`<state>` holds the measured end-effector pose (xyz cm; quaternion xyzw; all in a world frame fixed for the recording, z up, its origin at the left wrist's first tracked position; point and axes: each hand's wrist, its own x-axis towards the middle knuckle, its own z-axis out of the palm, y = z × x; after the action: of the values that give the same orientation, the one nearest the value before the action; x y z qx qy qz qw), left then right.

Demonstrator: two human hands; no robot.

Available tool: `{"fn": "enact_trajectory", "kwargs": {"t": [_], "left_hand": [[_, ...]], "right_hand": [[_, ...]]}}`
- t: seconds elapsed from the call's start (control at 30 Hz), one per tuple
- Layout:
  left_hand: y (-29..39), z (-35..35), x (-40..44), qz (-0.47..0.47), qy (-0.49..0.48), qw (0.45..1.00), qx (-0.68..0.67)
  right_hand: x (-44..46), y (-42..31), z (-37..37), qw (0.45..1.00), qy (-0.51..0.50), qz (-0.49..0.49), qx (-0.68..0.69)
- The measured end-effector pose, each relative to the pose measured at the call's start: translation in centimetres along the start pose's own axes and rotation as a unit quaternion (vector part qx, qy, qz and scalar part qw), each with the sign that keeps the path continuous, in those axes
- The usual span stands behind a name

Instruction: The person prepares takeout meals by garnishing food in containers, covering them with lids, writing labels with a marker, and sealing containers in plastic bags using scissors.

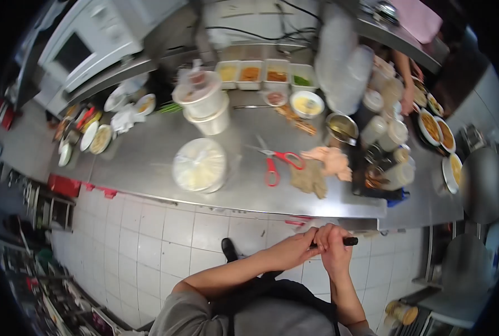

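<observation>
Both of my hands meet in front of my body, just short of the steel counter's front edge. My left hand (297,250) and my right hand (334,246) are closed around a black object (349,241), whose end sticks out at the right; the rest of it is hidden by the fingers. On the counter beyond them lie a greyish cloth or glove (309,179), a pinkish one (329,161) and red-handled scissors (273,161) with the blades apart. Left of the scissors stands a round white tub (199,166) covered in clear plastic.
Stacked white tubs (205,112), a metal pot (342,128) and bottles (395,134) stand on the steel counter (143,162). Food trays (250,74) line the back. Another person's arm (406,84) reaches in at the upper right among bowls (430,126).
</observation>
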<state>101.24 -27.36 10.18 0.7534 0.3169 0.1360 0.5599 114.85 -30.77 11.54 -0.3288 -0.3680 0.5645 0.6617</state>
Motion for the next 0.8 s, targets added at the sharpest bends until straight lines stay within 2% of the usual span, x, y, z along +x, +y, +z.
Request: {"fn": "enact_trajectory", "kwargs": {"t": [0.07, 0.1, 0.2, 0.23, 0.27, 0.33, 0.4, 0.43, 0.47, 0.5, 0.53, 0.6, 0.7, 0.73, 0.77, 0.8], "left_hand": [[0.7, -2.8, -2.0, 0.016, -0.040, 0.999, 0.030], [1.1, -4.2, -3.0, 0.026, -0.065, 0.997, 0.044], [0.9, -6.7, -6.8, 0.077, -0.053, 0.996, -0.007], [0.9, -8.3, -8.3, 0.039, -0.123, 0.991, -0.019], [-0.1, -9.6, -9.9, 0.041, -0.094, 0.994, -0.023], [-3.0, -12.1, -12.4, 0.050, -0.039, 0.997, -0.031], [-5.5, -16.7, -13.1, 0.051, 0.121, 0.973, -0.188], [-5.7, -20.0, -12.8, 0.084, 0.260, 0.960, -0.056], [-6.3, -23.0, -12.5, 0.130, 0.383, 0.915, 0.004], [-8.1, -26.1, -11.7, 0.119, 0.478, 0.869, 0.041], [-10.1, -27.8, -11.2, 0.076, 0.498, 0.863, -0.044], [-14.1, -29.9, -10.1, -0.017, 0.523, 0.824, -0.217], [-18.5, -27.7, -10.7, -0.062, 0.490, 0.864, -0.103], [-18.7, -26.0, -11.2, -0.076, 0.516, 0.846, -0.113], [-18.4, -24.0, -11.6, -0.092, 0.542, 0.826, -0.121], [-18.2, -21.9, -12.1, -0.079, 0.555, 0.814, -0.154]], "right_hand": [[0.8, 0.7, 2.6, 0.992, -0.002, 0.040, 0.122], [1.3, 0.9, 2.8, 0.987, -0.038, 0.078, 0.137], [2.6, -0.5, 7.1, 0.947, -0.165, 0.135, 0.242], [3.7, -1.7, 7.4, 0.940, -0.138, 0.090, 0.299], [5.4, -3.1, 7.2, 0.928, -0.108, 0.042, 0.354], [9.2, -5.5, 8.6, 0.859, -0.169, -0.015, 0.483], [12.1, -4.3, 13.4, 0.922, -0.030, -0.010, 0.386], [13.5, -2.9, 16.2, 0.936, 0.005, 0.054, 0.347], [14.8, -1.2, 18.4, 0.944, 0.040, 0.116, 0.307], [16.4, 1.4, 18.9, 0.944, -0.040, 0.136, 0.298], [18.1, 4.7, 18.8, 0.938, -0.119, 0.156, 0.286], [21.0, 10.7, 18.6, 0.935, -0.152, 0.177, 0.265], [22.0, 14.1, 21.5, 0.975, -0.135, 0.150, 0.091], [22.5, 14.7, 21.8, 0.982, -0.169, 0.053, -0.067], [23.2, 15.2, 22.1, 0.953, -0.201, -0.045, -0.222], [23.7, 15.7, 22.3, 0.891, -0.227, -0.143, -0.367]]}}
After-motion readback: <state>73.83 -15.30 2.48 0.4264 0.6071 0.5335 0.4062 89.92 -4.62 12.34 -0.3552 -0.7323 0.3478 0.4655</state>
